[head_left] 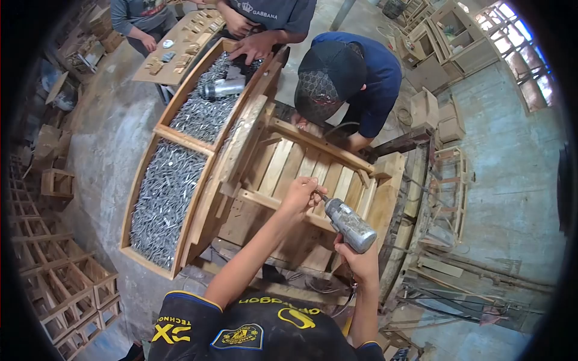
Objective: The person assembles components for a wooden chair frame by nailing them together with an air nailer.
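My right hand (pixel 358 260) is wrapped around the grip of a silver air screwdriver (pixel 353 226), which points up and to the left. At the tip of its thin dark bit (pixel 321 194), my left hand (pixel 300 196) has its fingers pinched together. Whatever small piece sits between those fingers is hidden. Both hands are above a wooden frame with slats (pixel 277 165), which lies on the workbench. To the left, a divided wooden bin (pixel 158 135) holds a great many loose metal screws (pixel 165 201).
Opposite me, a person in a dark cap (pixel 328 75) leans over the frame's far side. Another person's hand (pixel 253 47) reaches into the bin's far compartment, beside a second air tool (pixel 224 88). Wooden frames (pixel 63 277) are stacked at the left; a blue wall (pixel 500 168) stands right.
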`<action>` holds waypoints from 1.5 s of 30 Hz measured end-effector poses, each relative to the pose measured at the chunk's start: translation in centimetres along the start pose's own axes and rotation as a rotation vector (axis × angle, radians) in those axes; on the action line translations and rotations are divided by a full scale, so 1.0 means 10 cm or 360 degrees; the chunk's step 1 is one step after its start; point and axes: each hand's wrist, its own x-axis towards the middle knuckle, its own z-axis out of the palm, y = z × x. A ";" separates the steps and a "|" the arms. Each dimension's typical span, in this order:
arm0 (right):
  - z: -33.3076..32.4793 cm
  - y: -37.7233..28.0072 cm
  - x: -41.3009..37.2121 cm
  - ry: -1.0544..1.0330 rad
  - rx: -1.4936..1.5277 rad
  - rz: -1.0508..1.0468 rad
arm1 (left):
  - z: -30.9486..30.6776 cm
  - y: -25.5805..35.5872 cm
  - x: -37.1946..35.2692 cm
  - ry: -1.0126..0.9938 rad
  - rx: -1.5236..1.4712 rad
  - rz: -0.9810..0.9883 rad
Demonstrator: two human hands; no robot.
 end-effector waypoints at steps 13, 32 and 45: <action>-0.40 0.07 1.77 0.0200 -0.0807 -0.0116 | -0.11 -0.42 1.97 -0.0271 -0.0746 -0.0496; -0.11 -0.59 2.94 -0.0315 -0.1006 0.0416 | -0.55 0.70 -0.88 0.0955 0.1115 0.0803; 0.07 -0.75 1.67 -0.0205 -0.0562 0.0111 | -2.26 1.21 -1.89 0.1044 0.2956 0.0893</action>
